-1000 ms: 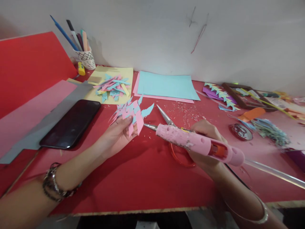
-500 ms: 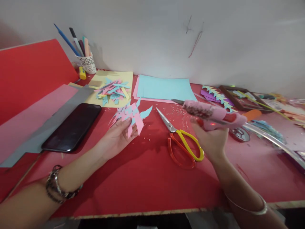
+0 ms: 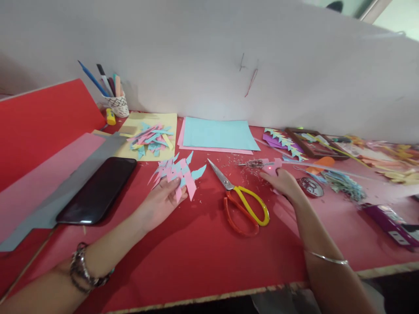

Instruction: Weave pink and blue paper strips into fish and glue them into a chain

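My left hand pinches a woven paper piece of pink and light blue strips, its pointed ends sticking out to the right. Around the handle of a pink hot glue gun is my right hand; a small red light glows on the gun. The gun is low over the red table, its nozzle pointing left, and I cannot tell whether it rests on the surface. Between my hands lie scissors with one yellow and one red handle, their blades toward the far left.
Behind my left hand, cut paper strips are heaped on a yellow sheet. A phone lies at left, near a pen cup. Blue paper lies by the wall. At right are a brown frame and a purple box.
My right hand has lowered the glue gun toward the table and turned it, farther from me. My left hand still holds the woven paper. The camera view has shifted slightly.
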Available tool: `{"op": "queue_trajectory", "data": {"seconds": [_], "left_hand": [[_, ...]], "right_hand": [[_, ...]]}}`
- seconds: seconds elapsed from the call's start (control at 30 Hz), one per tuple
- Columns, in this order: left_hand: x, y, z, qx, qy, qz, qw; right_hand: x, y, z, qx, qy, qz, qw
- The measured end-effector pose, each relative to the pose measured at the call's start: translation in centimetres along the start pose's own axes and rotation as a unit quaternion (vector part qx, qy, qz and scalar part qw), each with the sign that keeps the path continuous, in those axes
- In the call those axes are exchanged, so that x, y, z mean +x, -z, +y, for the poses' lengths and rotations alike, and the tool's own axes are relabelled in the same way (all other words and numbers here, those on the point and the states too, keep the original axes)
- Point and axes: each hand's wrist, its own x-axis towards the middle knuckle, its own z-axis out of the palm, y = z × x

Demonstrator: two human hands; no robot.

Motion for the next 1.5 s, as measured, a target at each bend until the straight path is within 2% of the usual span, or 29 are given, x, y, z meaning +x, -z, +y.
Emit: {"op": "queue_trajectory", "data": {"seconds": [0.1,0.2,0.33,0.4,0.43,0.5,0.57,0.6,0.67,0.73,0.8,0.9,1.0,1.1,1.27,1.37,1.5], "left_hand": [[-0.2,-0.2,0.2,-0.003,0.000,-0.001,1.000],[-0.1,-0.1,0.8,-0.008,-0.022,-0.029,0.999],[-0.1,-0.1,2.1,-0.006,-0.075,-0.053,0.996],[-0.3,-0.3,3.1,-0.001,-0.097,-0.055,0.994],[-0.4,-0.5,3.7,0.005,-0.104,-0.058,0.993],[-0.7,-0.7,4.9,0.027,-0.097,-0.053,0.994],[-0.9,-0.8,6.2,0.027,-0.126,-0.052,0.990],[-0.9,-0.7,6.8,0.034,-0.147,-0.045,0.988],[-0.8,-0.4,7.6,0.051,-0.176,-0.034,0.982],[-0.7,0.0,8.1,0.066,-0.199,-0.022,0.978],[-0.6,0.3,8.2,0.085,-0.217,0.000,0.973],[-0.8,0.5,8.0,0.104,-0.246,0.073,0.961],[-1.1,0.8,7.7,0.112,-0.245,0.152,0.951],[-1.3,1.5,7.4,0.124,-0.233,0.191,0.945],[-1.1,2.6,6.9,0.132,-0.238,0.208,0.940],[-1.0,2.5,6.6,0.140,-0.232,0.211,0.939],[-0.6,2.5,6.1,0.162,-0.225,0.239,0.931]], "right_hand": [[-0.5,0.7,-0.1,-0.025,0.024,-0.031,0.999],[-1.7,1.9,-0.6,-0.049,0.029,-0.052,0.997],[-4.0,3.7,-2.0,-0.111,0.008,-0.002,0.994],[-5.4,4.1,-3.3,-0.100,0.058,-0.003,0.993],[-6.1,4.1,-4.1,-0.077,0.104,-0.027,0.991],[-7.2,3.6,-6.0,-0.005,0.191,-0.108,0.976],[-7.8,2.4,-8.1,0.060,0.281,-0.202,0.936],[-7.9,1.6,-9.2,0.072,0.311,-0.214,0.923],[-7.7,-0.1,-11.6,0.049,0.334,-0.204,0.919],[-7.0,-1.6,-13.9,0.052,0.341,-0.169,0.923],[-6.4,-2.9,-16.2,0.053,0.328,-0.153,0.931],[-5.8,-4.4,-18.9,0.045,0.305,-0.152,0.939],[-5.9,-5.3,-20.5,0.043,0.291,-0.147,0.944],[-5.7,-5.9,-20.9,0.068,0.289,-0.145,0.944],[-4.6,-6.6,-20.1,0.173,0.281,-0.170,0.929],[-4.2,-6.2,-19.3,0.268,0.281,-0.199,0.900],[-4.1,-4.6,-17.1,0.395,0.277,-0.216,0.849]]}}
